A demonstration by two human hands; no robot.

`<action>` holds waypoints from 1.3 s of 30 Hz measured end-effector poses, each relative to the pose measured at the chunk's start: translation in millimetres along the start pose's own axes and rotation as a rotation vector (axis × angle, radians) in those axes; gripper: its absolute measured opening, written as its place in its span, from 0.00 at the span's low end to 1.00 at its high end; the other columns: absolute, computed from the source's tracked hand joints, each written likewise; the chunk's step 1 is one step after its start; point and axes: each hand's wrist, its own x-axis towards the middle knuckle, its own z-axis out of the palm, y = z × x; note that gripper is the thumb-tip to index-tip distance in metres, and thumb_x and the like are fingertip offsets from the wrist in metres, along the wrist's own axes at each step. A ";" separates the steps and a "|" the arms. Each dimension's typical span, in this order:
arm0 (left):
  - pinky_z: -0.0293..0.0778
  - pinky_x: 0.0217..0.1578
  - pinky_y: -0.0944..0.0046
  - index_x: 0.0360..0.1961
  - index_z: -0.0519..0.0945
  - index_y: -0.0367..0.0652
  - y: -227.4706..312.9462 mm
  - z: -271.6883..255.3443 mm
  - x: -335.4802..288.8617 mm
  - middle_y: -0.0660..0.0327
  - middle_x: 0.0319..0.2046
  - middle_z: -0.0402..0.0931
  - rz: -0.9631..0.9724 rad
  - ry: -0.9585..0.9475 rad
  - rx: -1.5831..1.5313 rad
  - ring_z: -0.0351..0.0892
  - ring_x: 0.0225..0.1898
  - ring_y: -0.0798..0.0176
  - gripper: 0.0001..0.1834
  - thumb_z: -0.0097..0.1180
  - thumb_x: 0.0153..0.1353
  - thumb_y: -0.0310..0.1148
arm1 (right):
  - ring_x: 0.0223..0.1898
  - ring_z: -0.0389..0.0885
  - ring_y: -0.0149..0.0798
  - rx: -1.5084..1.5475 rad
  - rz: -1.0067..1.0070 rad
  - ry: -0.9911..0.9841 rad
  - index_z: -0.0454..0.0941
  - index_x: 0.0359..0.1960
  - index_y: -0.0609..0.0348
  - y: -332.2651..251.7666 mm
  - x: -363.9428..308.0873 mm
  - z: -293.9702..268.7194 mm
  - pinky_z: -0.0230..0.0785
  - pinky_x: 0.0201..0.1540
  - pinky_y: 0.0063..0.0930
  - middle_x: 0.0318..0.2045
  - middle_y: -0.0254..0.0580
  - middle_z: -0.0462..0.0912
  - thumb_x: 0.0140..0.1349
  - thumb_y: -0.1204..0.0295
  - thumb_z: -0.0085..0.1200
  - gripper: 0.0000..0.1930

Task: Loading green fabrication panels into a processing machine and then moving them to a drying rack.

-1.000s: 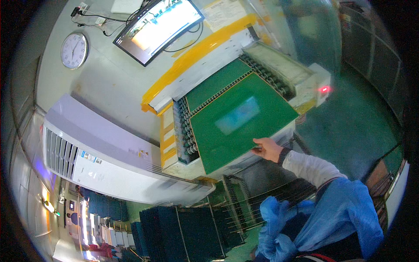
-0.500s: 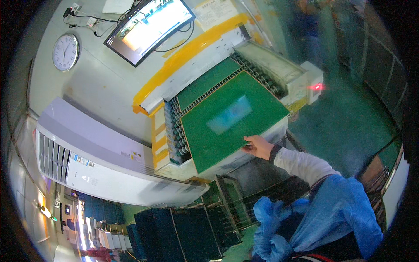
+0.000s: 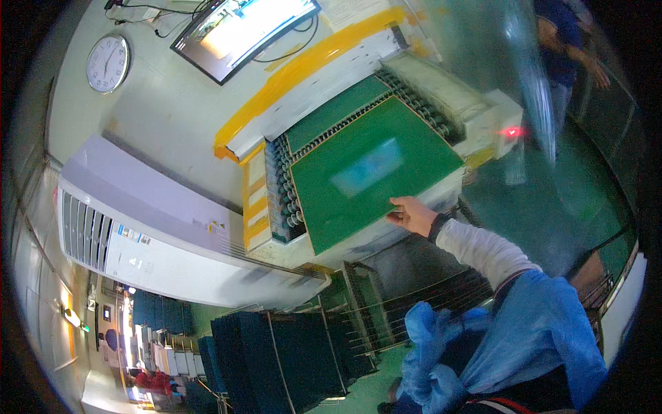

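Note:
A flat green panel (image 3: 345, 214) lies on the roller conveyor (image 3: 284, 190) of a white machine, its front part out past the rollers. Bright light from a screen is mirrored on its surface. My right hand (image 3: 415, 216) pinches the panel's front edge near its middle, thumb on top and fingers mostly hidden underneath. Behind this panel, a second green panel (image 3: 338, 114) sits on the rollers, partly inside the machine's slot. A pale sleeve and a blue cover are on my right arm. My left hand does not show.
A glowing red light (image 3: 512, 132) marks the machine's right corner. At left stands a white air conditioner (image 3: 172, 228), with a wall clock (image 3: 107, 64) and a monitor (image 3: 241, 34) above. Dark racks (image 3: 248, 359) stand below. Another person (image 3: 562, 52) is at the far right.
The view has shifted slightly, and the panel sits a little higher in it. My right hand keeps its pinch on the edge. The other person at the far right shows more clearly.

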 end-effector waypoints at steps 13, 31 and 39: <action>0.54 0.28 0.60 0.26 0.60 0.44 -7.9 7.2 -12.2 0.57 0.26 0.58 -0.033 0.012 -0.011 0.56 0.27 0.61 0.11 0.49 0.48 0.35 | 0.27 0.70 0.39 -0.041 0.060 0.056 0.62 0.29 0.59 -5.4 8.5 15.0 0.68 0.30 0.30 0.27 0.46 0.69 0.52 0.68 0.49 0.10; 0.65 0.40 0.58 0.43 0.69 0.44 -271.0 90.0 -456.7 0.55 0.42 0.67 -1.117 0.166 0.113 0.66 0.41 0.60 0.15 0.39 0.58 0.39 | 0.24 0.73 0.30 -0.423 0.228 -0.055 0.70 0.27 0.58 -5.8 12.6 33.8 0.66 0.25 0.23 0.24 0.36 0.75 0.52 0.59 0.50 0.14; 0.67 0.33 0.59 0.39 0.72 0.41 -220.3 73.5 -399.2 0.56 0.35 0.70 -1.533 0.677 -0.744 0.69 0.34 0.58 0.15 0.44 0.55 0.39 | 0.25 0.73 0.28 -1.333 0.386 -0.746 0.73 0.32 0.60 52.7 -73.7 38.8 0.65 0.27 0.22 0.25 0.36 0.76 0.52 0.62 0.49 0.14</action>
